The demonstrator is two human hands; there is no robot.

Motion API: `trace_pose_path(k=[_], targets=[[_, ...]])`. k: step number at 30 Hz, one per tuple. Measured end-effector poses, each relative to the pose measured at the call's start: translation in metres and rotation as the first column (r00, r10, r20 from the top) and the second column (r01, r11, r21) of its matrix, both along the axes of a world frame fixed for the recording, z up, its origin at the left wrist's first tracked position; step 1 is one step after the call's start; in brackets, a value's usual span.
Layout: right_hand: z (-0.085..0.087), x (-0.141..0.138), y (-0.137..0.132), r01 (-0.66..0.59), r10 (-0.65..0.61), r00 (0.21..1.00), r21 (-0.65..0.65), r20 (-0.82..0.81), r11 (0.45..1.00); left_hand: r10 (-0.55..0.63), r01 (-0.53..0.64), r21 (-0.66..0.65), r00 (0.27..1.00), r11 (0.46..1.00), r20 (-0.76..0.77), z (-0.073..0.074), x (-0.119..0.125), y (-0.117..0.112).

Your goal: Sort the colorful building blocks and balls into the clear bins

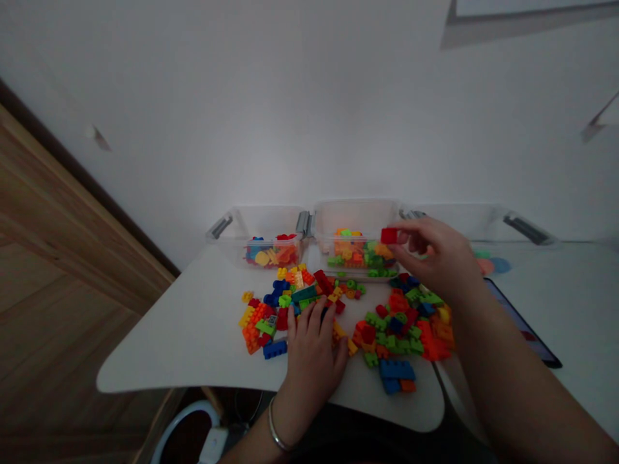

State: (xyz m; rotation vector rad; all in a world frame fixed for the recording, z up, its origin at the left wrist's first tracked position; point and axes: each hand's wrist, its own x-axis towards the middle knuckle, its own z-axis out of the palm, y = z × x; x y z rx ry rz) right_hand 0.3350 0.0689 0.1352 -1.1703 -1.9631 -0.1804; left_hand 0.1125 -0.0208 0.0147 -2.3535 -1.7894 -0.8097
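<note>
The right grip (435,254) pinches a red brick (389,236) above the clear bin (355,219); the left grip (312,348) spreads over loose bricks (258,322), its hold unclear.

You can read no text, label or number on the toy bricks (396,369) or the clear plastic bins (355,219).
</note>
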Motion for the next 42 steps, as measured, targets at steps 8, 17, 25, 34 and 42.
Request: trace_pose_path(k=[8, 17, 25, 34, 42], targets=[[-0.027, 0.016, 0.037, 0.276, -0.243, 0.931, 0.089, -0.272, 0.957, 0.006, -0.006, 0.022, 1.0, 1.0, -0.014, -0.002, -0.001, 0.0], [-0.031, 0.021, 0.044, 0.329, -0.379, 0.912, -0.274, -0.155, 0.904, 0.007, -0.006, 0.016, 1.0, 1.0, -0.024, -0.001, 0.0, 0.0], [-0.028, 0.021, 0.042, 0.277, -0.336, 0.917, -0.265, -0.212, 0.924, 0.001, -0.001, 0.004, 1.0, 1.0, 0.021, 0.0, 0.001, 0.0], [-0.01, 0.003, 0.014, -0.007, -0.007, 0.98, -0.071, -0.196, 0.997, -0.004, 0.004, 0.032, 1.0, 0.999, 0.001, -0.002, 0.0, 0.001], [-0.034, -0.027, 0.02, -0.026, 0.253, 0.893, -0.519, 0.372, 0.855, -0.001, 0.001, 0.018, 1.0, 1.0, 0.004, -0.001, 0.0, 0.0]])
